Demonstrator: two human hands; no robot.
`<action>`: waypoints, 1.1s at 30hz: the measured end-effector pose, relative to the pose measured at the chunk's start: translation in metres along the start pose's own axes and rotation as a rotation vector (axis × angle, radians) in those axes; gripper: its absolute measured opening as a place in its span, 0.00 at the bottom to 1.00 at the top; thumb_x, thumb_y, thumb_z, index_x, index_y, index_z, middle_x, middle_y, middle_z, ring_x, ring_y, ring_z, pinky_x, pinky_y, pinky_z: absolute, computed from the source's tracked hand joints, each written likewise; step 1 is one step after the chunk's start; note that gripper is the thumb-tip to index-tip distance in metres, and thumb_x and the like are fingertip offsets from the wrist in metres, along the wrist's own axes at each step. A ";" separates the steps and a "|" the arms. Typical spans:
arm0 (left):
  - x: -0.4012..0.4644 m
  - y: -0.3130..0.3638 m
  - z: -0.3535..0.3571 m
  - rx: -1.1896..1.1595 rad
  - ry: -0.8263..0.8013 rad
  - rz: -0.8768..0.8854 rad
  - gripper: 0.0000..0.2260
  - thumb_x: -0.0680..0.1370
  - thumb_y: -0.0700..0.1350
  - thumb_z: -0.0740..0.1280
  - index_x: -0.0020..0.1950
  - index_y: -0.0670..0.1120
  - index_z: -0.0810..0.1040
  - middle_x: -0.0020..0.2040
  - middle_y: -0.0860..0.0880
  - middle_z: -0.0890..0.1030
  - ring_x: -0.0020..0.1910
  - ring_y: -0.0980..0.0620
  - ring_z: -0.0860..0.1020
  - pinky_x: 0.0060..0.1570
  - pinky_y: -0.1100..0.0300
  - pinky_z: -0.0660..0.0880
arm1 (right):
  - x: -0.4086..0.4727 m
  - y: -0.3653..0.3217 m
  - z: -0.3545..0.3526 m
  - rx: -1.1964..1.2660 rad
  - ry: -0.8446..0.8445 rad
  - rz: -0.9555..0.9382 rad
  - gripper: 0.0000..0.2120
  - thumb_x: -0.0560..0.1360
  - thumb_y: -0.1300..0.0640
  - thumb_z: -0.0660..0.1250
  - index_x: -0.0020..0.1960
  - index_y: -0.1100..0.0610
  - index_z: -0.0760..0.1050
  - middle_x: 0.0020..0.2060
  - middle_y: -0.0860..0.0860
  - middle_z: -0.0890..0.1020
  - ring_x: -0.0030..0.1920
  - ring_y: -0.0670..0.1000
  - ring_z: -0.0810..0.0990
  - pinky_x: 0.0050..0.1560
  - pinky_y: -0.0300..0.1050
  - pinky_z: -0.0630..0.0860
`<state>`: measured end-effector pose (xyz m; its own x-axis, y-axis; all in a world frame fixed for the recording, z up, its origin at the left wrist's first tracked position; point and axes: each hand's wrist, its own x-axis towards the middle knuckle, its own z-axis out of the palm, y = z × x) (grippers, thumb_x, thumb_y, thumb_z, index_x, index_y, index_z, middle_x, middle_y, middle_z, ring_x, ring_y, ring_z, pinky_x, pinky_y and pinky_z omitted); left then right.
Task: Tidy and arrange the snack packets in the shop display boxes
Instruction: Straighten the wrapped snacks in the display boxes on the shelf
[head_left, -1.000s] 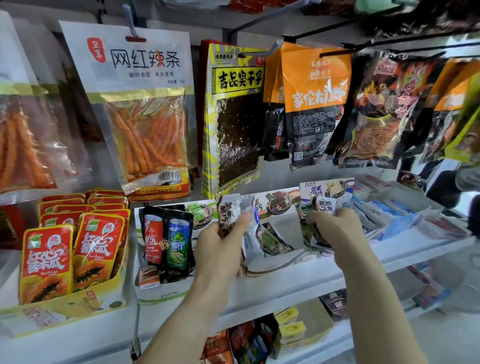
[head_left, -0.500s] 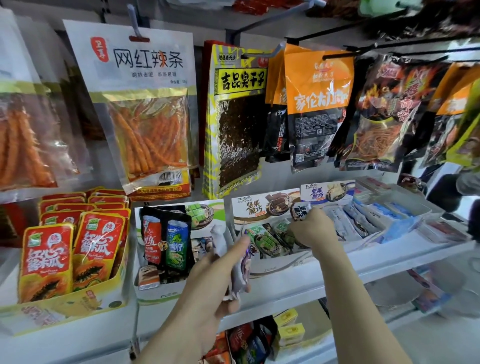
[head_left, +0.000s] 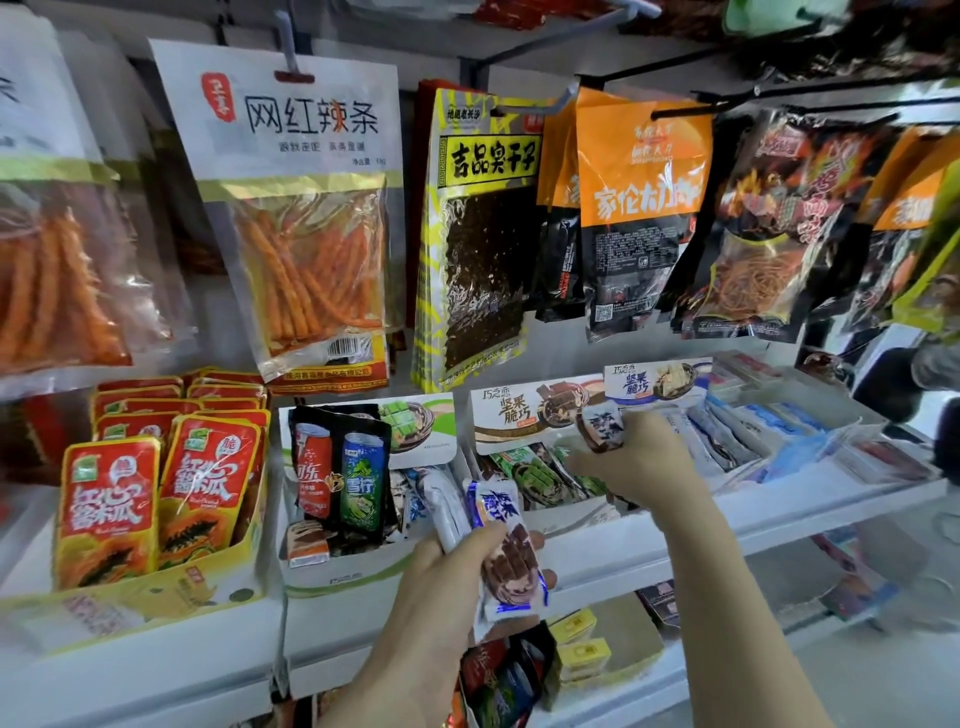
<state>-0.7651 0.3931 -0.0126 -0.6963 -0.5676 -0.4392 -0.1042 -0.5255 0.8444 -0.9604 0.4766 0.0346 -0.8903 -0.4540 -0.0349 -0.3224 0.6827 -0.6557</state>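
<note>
Blue-white snack packets (head_left: 511, 551) tilted before the green-trimmed display box (head_left: 343, 574); another packet (head_left: 602, 427) farther right.

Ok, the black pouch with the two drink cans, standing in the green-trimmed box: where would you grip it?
Pinch the black can pouch by its free top edge, coming from above and in front. It stands upright, its bottom buried among packets in the green-trimmed box, so probably only the upper part is clear to take.

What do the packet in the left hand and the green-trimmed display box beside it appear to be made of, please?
Packet held by left hand: likely glossy plastic film, judging by its sheen and crinkled, sealed edges. Display box: probably matte printed cardboard, with a stiff, flat front wall.
</note>
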 end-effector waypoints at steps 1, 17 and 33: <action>-0.004 -0.001 -0.002 -0.031 -0.015 -0.029 0.17 0.72 0.51 0.78 0.57 0.49 0.79 0.45 0.46 0.87 0.44 0.43 0.87 0.50 0.46 0.83 | 0.000 -0.004 0.006 -0.116 -0.006 -0.027 0.30 0.64 0.47 0.80 0.49 0.68 0.70 0.34 0.56 0.78 0.33 0.55 0.78 0.32 0.51 0.76; -0.014 -0.006 -0.004 -0.233 -0.089 -0.161 0.10 0.78 0.41 0.72 0.59 0.44 0.82 0.51 0.41 0.86 0.51 0.39 0.85 0.57 0.41 0.80 | -0.009 -0.016 -0.021 0.091 -0.026 0.000 0.20 0.65 0.59 0.81 0.42 0.61 0.70 0.31 0.58 0.76 0.30 0.54 0.72 0.31 0.45 0.68; -0.005 -0.015 0.009 -0.216 -0.083 -0.158 0.12 0.71 0.44 0.78 0.53 0.45 0.85 0.48 0.44 0.87 0.50 0.42 0.85 0.50 0.46 0.83 | -0.064 -0.011 -0.020 0.313 -0.363 0.103 0.14 0.73 0.51 0.77 0.50 0.58 0.77 0.39 0.58 0.85 0.36 0.56 0.82 0.38 0.48 0.79</action>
<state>-0.7667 0.4092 -0.0200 -0.7400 -0.4193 -0.5259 -0.0684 -0.7309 0.6790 -0.9068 0.5098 0.0590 -0.7252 -0.6013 -0.3354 -0.0770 0.5550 -0.8283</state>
